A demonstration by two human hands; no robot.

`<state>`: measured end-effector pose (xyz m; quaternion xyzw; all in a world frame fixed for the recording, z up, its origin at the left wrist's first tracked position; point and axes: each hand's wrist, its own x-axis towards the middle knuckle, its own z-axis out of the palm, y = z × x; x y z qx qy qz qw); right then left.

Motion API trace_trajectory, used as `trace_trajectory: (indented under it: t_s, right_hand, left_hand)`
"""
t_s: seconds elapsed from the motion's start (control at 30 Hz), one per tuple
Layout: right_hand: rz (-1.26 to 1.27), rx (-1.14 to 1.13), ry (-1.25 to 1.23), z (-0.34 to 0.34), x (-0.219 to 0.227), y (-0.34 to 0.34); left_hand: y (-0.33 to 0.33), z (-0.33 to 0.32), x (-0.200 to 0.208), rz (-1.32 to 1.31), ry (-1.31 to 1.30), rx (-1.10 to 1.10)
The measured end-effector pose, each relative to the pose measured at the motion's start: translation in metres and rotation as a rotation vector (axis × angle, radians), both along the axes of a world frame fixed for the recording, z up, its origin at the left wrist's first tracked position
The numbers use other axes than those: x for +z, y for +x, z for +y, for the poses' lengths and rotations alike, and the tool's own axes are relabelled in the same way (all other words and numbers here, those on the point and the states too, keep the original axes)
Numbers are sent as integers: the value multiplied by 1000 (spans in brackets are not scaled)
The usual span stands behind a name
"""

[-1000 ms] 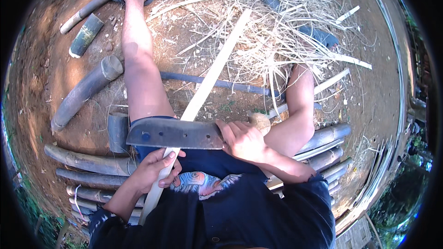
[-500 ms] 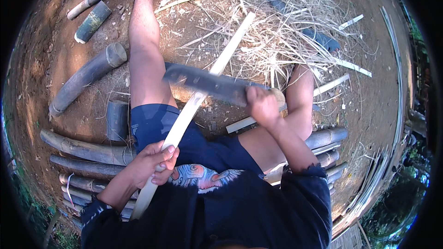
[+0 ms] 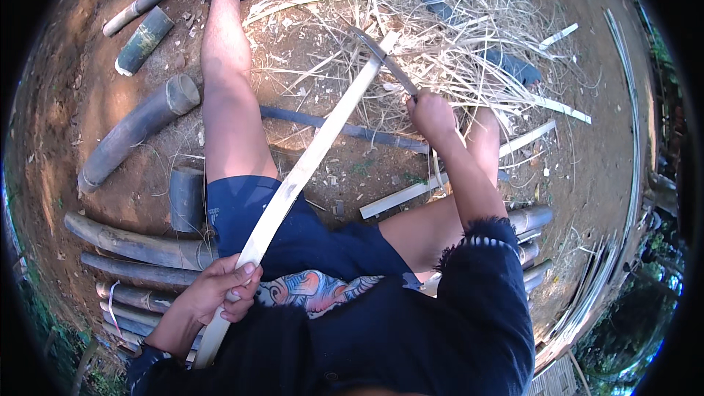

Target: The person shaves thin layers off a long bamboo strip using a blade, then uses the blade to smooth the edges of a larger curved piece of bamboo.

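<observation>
A long pale bamboo strip point(image 3: 306, 163) slants from beside my waist up and away to the right, between my spread legs. My left hand point(image 3: 224, 287) is closed round its lower part, thumb on top. My right hand point(image 3: 433, 119) is closed round the handle of a machete point(image 3: 394, 67), the grip itself mostly hidden by the fingers. The machete's blade, seen nearly edge-on, lies across the strip close to its far end and appears to touch it.
Thin bamboo shavings point(image 3: 455, 37) heap up beyond my right hand. A dark bamboo slat point(image 3: 352, 130) lies on the ground under the strip. Thick bamboo pieces point(image 3: 139, 132) rest at the left, with several bamboo poles point(image 3: 132, 235) beside my hips. Long thin strips point(image 3: 629, 125) lie far right.
The machete has moved away from me along the strip, from its middle to near the far end, and its blade has turned edge-on. My left hand has shifted slightly nearer and left.
</observation>
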<state>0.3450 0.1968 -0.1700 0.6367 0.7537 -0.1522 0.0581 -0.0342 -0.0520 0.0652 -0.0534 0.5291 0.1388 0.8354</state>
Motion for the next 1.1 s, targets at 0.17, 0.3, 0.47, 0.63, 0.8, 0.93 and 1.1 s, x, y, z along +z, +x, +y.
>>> trace_trajectory:
  t_s: [0.17,0.3,0.47,0.63,0.8,0.93,1.1]
  right_hand:
    - [118,497,105,-38,9,-26]
    - [-46,-88,-16,39,-15,26]
    - [63,-53,42,-2,8,1]
    - [60,175,342,20,18,35]
    - [-44,-437,327,67,15,118]
    - [217,-492,260,29,62,71]
    - [450,-202,275,-67,91,3]
  left_hand:
    - [-8,-2,3,15,-39,17]
    - [-29,-17,21,80,34,-93]
    - [-35,-18,32,81,48,-75]
    - [-34,-30,29,21,19,-11]
    - [-55,-41,29,34,122,-169]
    - [-25,-17,6,96,294,-147]
    - [38,57,-24,165,369,-218]
